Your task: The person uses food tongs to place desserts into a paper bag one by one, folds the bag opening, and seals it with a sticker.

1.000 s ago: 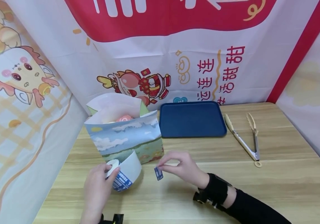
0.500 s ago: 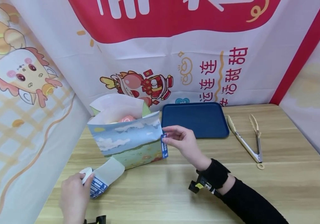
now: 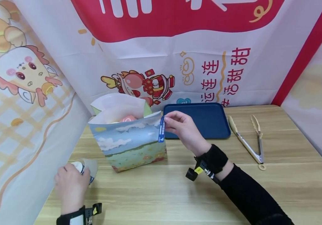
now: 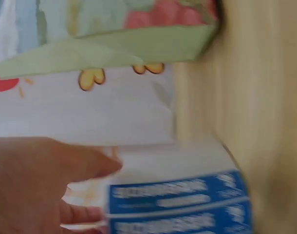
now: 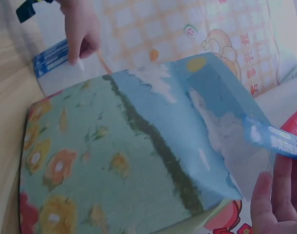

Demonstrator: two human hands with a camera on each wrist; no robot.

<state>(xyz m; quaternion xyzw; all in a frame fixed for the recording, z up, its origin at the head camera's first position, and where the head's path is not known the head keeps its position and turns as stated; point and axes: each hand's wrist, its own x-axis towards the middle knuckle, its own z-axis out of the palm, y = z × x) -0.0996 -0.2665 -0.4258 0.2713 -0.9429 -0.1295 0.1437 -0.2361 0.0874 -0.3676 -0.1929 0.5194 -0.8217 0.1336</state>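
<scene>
A paper bag printed with sky and meadow stands upright with its top spread apart; something pink shows inside. My right hand pinches one end of a small blue label sticker with thumb and forefinger. The sticker overlaps the bag's upper right edge in the head view, and in the right wrist view the label lies along the bag's mouth. Low on the left, my left hand grips a roll of blue-and-white label stickers, its strip hanging out past the fingers.
Behind the bag and to its right lies a dark blue tray. Spread metal tongs rest on the wooden table at the right. Printed cloth hangs along the back and sides.
My right hand has carried the label sticker from in front of the bag up to the bag's upper right edge. My left hand has moved left, away from the bag, with the roll.
</scene>
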